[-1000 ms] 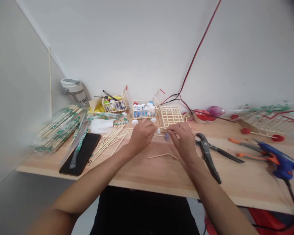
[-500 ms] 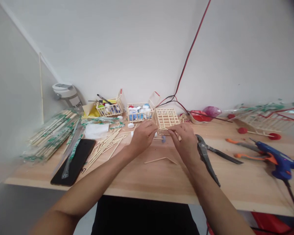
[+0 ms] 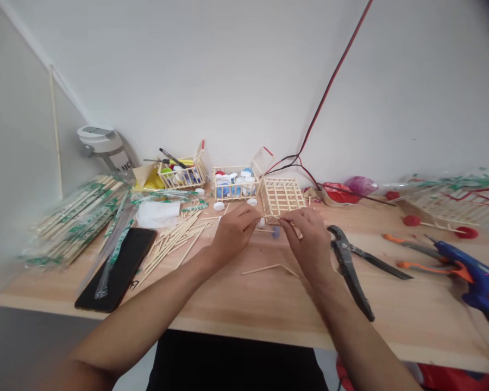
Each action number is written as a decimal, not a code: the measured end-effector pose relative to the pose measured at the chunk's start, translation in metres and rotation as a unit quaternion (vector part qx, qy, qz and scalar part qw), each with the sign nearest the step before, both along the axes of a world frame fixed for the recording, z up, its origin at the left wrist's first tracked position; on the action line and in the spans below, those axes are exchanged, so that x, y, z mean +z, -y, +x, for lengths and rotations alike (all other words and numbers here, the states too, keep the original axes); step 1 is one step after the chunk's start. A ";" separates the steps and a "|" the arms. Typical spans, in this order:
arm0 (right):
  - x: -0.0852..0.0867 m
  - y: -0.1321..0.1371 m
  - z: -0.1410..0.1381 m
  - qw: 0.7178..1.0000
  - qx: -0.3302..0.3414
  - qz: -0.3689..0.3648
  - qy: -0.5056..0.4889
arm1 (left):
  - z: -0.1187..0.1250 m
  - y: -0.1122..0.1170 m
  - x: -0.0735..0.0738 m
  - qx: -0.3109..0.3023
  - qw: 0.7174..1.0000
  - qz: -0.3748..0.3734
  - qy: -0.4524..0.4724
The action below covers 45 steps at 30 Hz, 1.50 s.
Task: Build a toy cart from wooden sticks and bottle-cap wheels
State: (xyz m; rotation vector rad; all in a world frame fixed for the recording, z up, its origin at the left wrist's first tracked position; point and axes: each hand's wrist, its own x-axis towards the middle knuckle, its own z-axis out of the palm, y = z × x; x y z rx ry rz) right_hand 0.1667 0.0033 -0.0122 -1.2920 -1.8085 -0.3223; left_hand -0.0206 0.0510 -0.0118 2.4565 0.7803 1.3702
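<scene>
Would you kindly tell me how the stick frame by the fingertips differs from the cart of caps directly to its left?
The stick frame presents a grid on top, while the cart is open-topped and holds caps. The cart has a raised handle with a red bar, whereas no handle shows on the stick frame. Both are built of pale sticks.

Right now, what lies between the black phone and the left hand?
Loose wooden sticks lie between the phone and the left hand, as the head view shows.
</scene>
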 end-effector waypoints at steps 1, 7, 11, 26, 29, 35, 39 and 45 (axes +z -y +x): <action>0.000 0.000 -0.001 1.000 -0.002 0.001 0.000 | -0.001 0.000 0.000 0.000 1.000 -0.002 0.003; 0.003 -0.001 -0.004 1.000 -0.002 0.000 -0.007 | -0.004 -0.002 0.000 0.004 1.000 0.019 0.006; 0.009 -0.004 -0.007 1.000 -0.003 0.007 0.007 | -0.006 -0.004 0.003 0.017 0.999 0.041 0.004; 0.037 -0.019 -0.020 0.998 0.011 0.046 0.044 | -0.020 -0.007 0.026 0.063 0.993 0.094 0.030; 0.028 -0.021 -0.019 0.999 0.013 0.041 0.020 | -0.019 -0.008 0.024 0.055 0.996 0.070 0.017; 0.016 -0.020 -0.013 1.000 0.013 0.012 0.020 | -0.015 -0.008 0.016 0.040 0.998 0.042 0.002; 0.015 -0.020 -0.015 1.000 0.016 -0.001 0.014 | -0.013 -0.008 0.012 0.044 0.999 0.025 -0.002; 0.013 -0.021 -0.016 1.000 0.013 0.003 0.018 | -0.012 -0.008 0.011 0.044 0.999 0.011 0.006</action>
